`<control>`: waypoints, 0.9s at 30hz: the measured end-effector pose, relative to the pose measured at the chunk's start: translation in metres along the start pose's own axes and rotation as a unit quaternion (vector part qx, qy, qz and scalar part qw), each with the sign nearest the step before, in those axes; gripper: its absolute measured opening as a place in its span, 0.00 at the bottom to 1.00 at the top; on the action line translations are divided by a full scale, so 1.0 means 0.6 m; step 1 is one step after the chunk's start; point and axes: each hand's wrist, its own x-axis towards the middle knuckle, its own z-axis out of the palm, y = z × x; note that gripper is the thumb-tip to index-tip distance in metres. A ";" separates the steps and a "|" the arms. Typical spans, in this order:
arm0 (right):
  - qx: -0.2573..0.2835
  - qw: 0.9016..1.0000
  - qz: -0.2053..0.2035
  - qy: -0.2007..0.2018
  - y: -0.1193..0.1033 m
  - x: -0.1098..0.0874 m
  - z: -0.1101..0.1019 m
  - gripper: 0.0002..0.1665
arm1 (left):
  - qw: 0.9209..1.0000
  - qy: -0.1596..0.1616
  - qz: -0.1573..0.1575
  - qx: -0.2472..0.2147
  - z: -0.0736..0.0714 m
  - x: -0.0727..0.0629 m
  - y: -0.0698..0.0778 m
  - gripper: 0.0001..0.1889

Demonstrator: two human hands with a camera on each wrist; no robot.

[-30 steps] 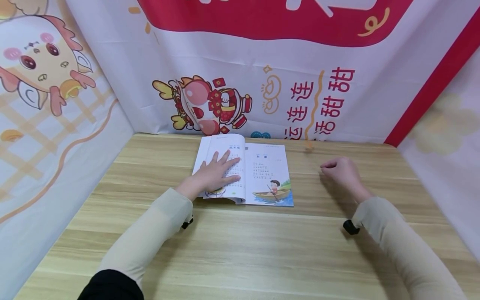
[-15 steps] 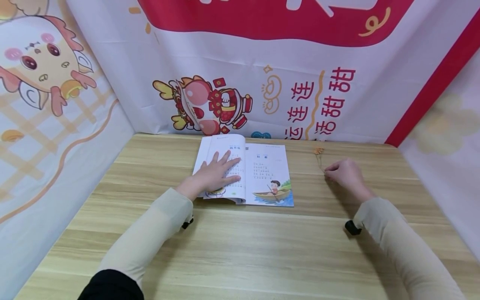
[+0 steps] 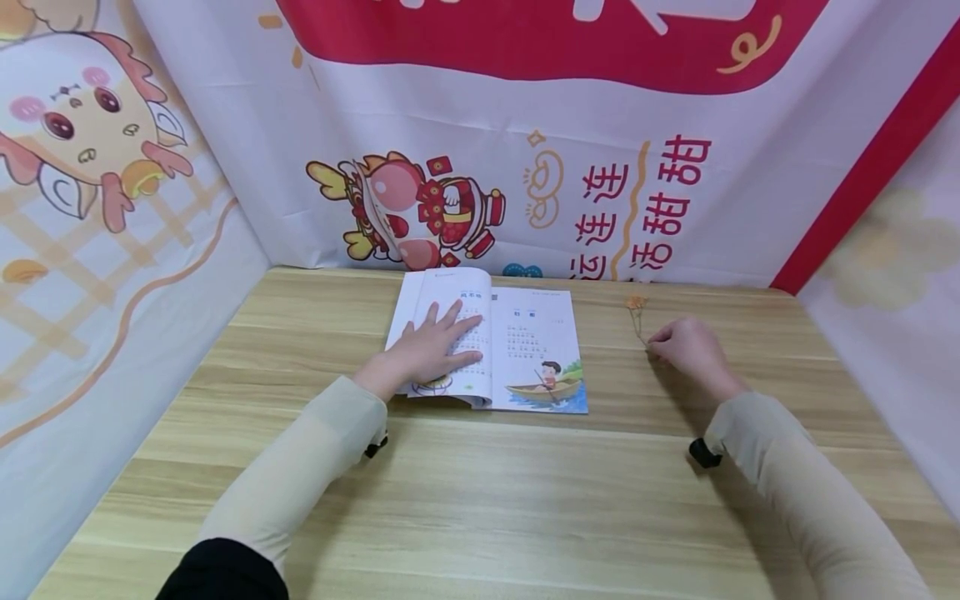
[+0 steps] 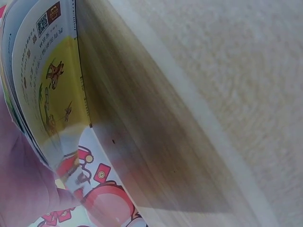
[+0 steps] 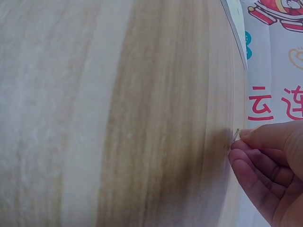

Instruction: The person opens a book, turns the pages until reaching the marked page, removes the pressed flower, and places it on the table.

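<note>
An open book [image 3: 537, 346] lies at the back of the table, with a child in a boat pictured on its right page. My left hand [image 3: 431, 346] rests spread on the left page, fingers straight. To the right of the book, my right hand [image 3: 688, 348] pinches the stem of a small dried flower [image 3: 636, 303] between thumb and forefinger. The orange blossom points away from me and the thin stem runs back to the fingertips. In the right wrist view the stem end [image 5: 237, 135] shows at the pinch. The left wrist view shows the book's pages [image 4: 42, 71] edge-on beside the hand.
A wood-grain table [image 3: 480, 500] spans the view. Behind it hangs a white and red printed cloth [image 3: 525, 108], and a second patterned cloth [image 3: 90, 250] stands along the left side.
The dried flower in my right hand was a blur above the table's back edge and now shows sharply, lower beside the book. My left hand stays on the page.
</note>
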 end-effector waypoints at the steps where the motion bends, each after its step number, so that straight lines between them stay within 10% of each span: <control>1: 0.002 1.000 0.003 -0.003 0.000 0.001 0.000 0.11 | 1.000 -0.001 -0.001 0.001 0.000 0.000 0.000 0.40; 14: -0.023 0.999 -0.034 0.009 -0.009 -0.001 -0.003 0.13 | 0.999 0.017 0.004 0.033 -0.003 -0.001 0.010 0.39; 27: -0.048 0.994 -0.092 0.024 -0.064 -0.002 -0.015 0.12 | 0.980 0.071 0.008 0.184 -0.044 -0.005 0.059 0.33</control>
